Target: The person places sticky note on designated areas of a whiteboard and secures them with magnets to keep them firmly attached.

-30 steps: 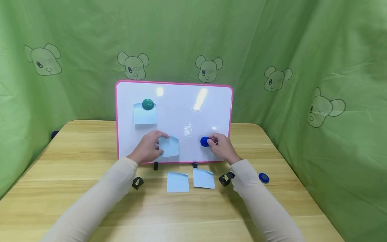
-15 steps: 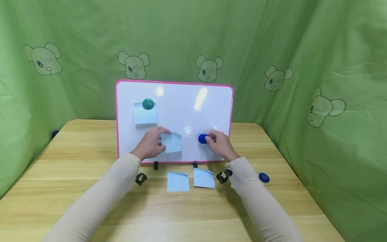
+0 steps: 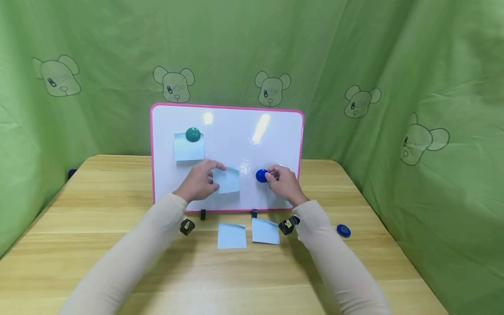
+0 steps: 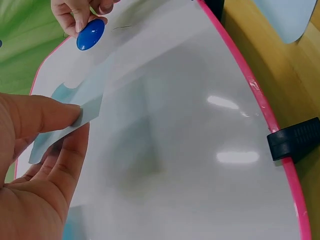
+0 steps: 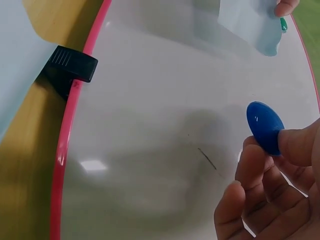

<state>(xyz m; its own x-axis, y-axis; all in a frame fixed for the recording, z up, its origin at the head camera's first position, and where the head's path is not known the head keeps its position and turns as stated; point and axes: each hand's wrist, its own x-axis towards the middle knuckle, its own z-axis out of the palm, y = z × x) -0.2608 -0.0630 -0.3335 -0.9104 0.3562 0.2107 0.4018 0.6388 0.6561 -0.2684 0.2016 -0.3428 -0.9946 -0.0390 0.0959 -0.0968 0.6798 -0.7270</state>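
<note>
My left hand (image 3: 200,180) pinches a light blue sticky note (image 3: 228,180) by its left side, in front of the whiteboard (image 3: 224,122). In the left wrist view the thumb lies over the note (image 4: 92,107) and the fingers are behind it. To the right, my right hand (image 3: 285,183) holds a round blue magnet (image 3: 261,176) at its edge between thumb and fingers. The right wrist view shows this magnet (image 5: 264,127) held off the board surface. Up at the board's left, a green magnet (image 3: 193,134) sits over the top of another sticky note (image 3: 189,151).
Two more light blue notes, a left one (image 3: 232,236) and a right one (image 3: 265,231), lie on the wooden table (image 3: 236,280) before the board. Black feet (image 3: 203,215) support its pink lower edge. Another blue magnet (image 3: 344,230) lies at the right. Green curtains surround the table.
The left hand has carried its note up and slightly right across the board. The right hand has brought the blue magnet a little up and left, closer to the note.
</note>
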